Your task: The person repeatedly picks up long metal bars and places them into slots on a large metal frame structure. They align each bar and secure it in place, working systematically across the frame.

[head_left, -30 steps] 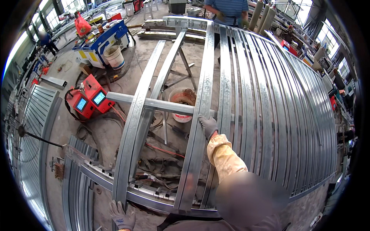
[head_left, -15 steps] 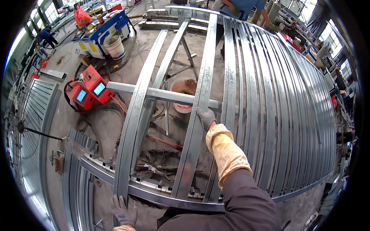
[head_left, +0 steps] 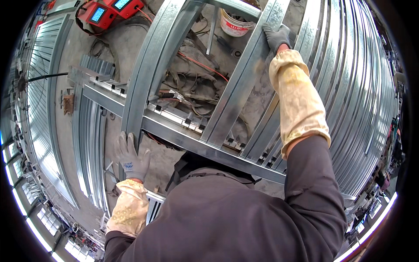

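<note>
My left hand [head_left: 132, 159], in a grey work glove, lies with its fingers apart against the near end of a long galvanized steel bar [head_left: 146, 72]. That bar lies across the near rail [head_left: 174, 134] of a metal frame. Farther off to the right, my right hand [head_left: 278, 38], gloved too, has its fingers curled over the right edge of another steel bar [head_left: 244, 76]; its fingertips are partly hidden. Pale protective sleeves [head_left: 301, 96] cover both my forearms. Along the rail run small clamps or stops [head_left: 179, 118] beside the bar ends.
Many parallel steel bars [head_left: 349, 87] fill the right side. Two red machines with lit screens [head_left: 98, 15] stand at the upper left, and a white bucket [head_left: 235, 24] sits behind the bars. Cables [head_left: 203, 67] lie on the floor. More metal profiles [head_left: 91, 144] are stacked at the left.
The view has tilted downward, so my torso shows and the co-worker at the far side is out of sight. Both hands keep their places on the same two bars.
</note>
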Motion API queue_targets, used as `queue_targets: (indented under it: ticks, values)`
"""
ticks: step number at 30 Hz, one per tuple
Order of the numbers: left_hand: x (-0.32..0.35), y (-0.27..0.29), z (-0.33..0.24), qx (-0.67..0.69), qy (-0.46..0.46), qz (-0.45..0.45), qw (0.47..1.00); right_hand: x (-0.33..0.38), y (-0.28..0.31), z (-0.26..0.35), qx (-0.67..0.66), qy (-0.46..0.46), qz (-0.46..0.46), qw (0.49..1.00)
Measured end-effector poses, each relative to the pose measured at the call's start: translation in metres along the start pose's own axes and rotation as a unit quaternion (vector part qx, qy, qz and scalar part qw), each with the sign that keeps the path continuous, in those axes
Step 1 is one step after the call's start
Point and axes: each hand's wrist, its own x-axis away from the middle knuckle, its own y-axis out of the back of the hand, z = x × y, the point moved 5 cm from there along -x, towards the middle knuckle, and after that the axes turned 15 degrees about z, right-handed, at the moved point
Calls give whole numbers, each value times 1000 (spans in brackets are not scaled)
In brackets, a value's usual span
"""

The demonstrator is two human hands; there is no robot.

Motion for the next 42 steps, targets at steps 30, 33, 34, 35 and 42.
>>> queue_targets:
  ticks: [30, 33, 34, 35, 42]
  values:
    - [98, 30, 11, 205, 57, 77, 974, 239, -207, 279, -605, -40, 291, 740]
    - [65, 49, -6, 215, 21, 42, 976, 206, -174, 280, -606, -19, 264, 750]
    - [53, 50, -7, 214, 8, 37, 976, 193, -166, 280, -609, -6, 251, 752]
    - [37, 54, -11, 214, -13, 38, 976, 177, -157, 272, -612, 3, 229, 757]
    - [-47, 81, -90, 206, -27, 57, 976, 87, -90, 234, -610, 44, 166, 774]
